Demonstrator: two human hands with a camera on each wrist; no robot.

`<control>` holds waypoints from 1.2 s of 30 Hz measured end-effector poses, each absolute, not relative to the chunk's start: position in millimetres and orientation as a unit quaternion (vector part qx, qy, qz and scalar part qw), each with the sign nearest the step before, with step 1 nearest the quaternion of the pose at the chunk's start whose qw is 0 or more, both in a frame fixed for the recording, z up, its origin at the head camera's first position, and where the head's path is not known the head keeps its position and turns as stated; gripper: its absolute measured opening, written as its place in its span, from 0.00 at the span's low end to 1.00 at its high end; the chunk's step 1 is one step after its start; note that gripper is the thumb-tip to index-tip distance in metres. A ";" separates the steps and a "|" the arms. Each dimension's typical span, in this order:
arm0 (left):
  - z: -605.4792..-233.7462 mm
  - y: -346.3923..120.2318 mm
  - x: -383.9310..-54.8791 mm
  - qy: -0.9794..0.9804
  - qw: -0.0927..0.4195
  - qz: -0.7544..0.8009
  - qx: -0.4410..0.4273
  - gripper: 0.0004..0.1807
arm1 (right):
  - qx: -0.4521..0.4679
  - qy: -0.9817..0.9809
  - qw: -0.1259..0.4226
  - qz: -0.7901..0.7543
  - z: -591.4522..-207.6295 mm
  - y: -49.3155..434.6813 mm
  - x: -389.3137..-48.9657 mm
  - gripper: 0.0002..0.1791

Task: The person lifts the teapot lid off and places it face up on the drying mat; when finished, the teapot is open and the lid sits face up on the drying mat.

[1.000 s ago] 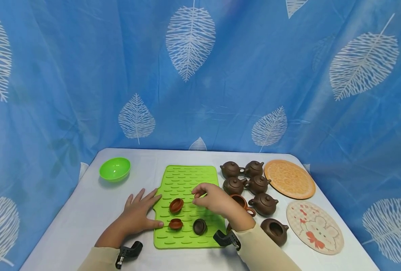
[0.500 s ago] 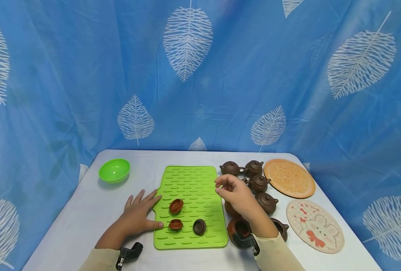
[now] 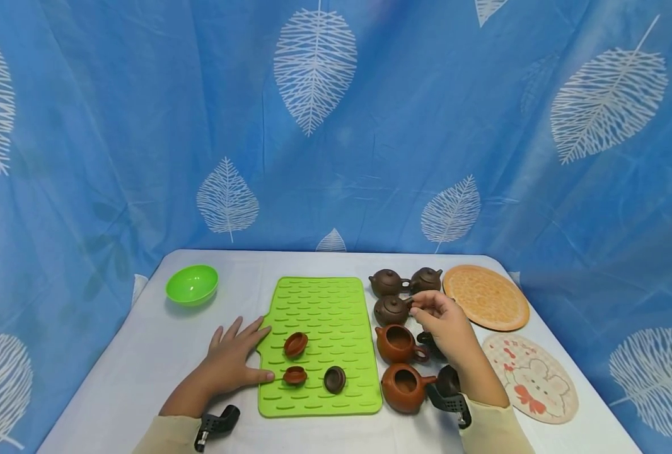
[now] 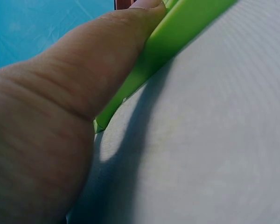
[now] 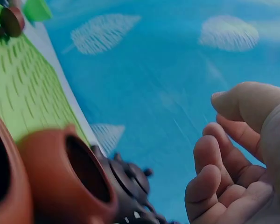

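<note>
My left hand (image 3: pixel 231 362) rests with spread fingers at the left edge of the green mat (image 3: pixel 319 302); its thumb (image 4: pixel 93 60) touches the mat's rim. On the mat lie two reddish teapot lids (image 3: pixel 295 345) and a dark brown teapot lid (image 3: pixel 334 379). Over the teapots on the right hovers my right hand (image 3: pixel 449 328), fingers loosely bent, with nothing seen between thumb and fingers in the right wrist view. Two reddish-brown teapots (image 3: pixel 405 386) without lids stand right of the mat. Behind them is a lidded dark teapot (image 3: pixel 391 309). My right hand and wrist partly cover other dark teapots.
A green bowl (image 3: pixel 192 285) stands at the back left of the white table (image 3: pixel 115 378). Two more lidded dark teapots (image 3: pixel 387 282) are at the back. On the right lie an orange round mat (image 3: pixel 486 297) and a rabbit-print round mat (image 3: pixel 546 391). A blue curtain hangs behind.
My right hand has moved right, from above the mat to over the teapots, uncovering the two reddish-brown teapots. The left hand and the lids on the mat have stayed in place.
</note>
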State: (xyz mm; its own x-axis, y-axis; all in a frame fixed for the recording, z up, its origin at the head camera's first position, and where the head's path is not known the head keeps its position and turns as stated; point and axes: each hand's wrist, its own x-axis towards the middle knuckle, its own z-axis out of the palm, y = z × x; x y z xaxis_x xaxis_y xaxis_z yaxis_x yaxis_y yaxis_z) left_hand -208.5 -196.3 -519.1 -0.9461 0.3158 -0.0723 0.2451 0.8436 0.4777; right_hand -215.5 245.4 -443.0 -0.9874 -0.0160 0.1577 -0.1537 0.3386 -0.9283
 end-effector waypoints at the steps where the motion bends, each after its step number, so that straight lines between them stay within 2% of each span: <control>1: -519.3 -196.3 -208.5 0.957 0.075 0.237 0.146 0.61 | 0.039 -0.817 0.060 0.573 -443.2 250.1 -215.3 0.17; 12: -520.9 -195.5 -208.0 0.959 0.073 0.235 0.138 0.61 | -0.080 -0.871 0.097 0.474 -450.9 278.8 -216.7 0.17; 18: -522.9 -194.5 -209.2 0.958 0.072 0.234 0.149 0.61 | -0.137 -0.888 0.090 0.430 -458.5 288.8 -209.3 0.20; 25: -519.8 -194.7 -209.4 0.958 0.068 0.235 0.147 0.60 | -0.132 -0.898 0.061 0.415 -462.1 297.7 -212.3 0.24; 36: -518.1 -194.3 -207.3 0.957 0.065 0.237 0.152 0.60 | -0.105 -0.925 0.007 0.365 -463.3 306.4 -210.4 0.21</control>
State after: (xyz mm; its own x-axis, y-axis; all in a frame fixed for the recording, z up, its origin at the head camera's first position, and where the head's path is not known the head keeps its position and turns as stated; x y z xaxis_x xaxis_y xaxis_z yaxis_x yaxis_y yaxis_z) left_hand -207.3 -194.3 -518.1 -0.9454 0.3216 -0.0528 0.2598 0.8415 0.4737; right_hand -210.4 306.4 -463.3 -0.9777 0.1999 -0.0638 0.1897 0.7121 -0.6760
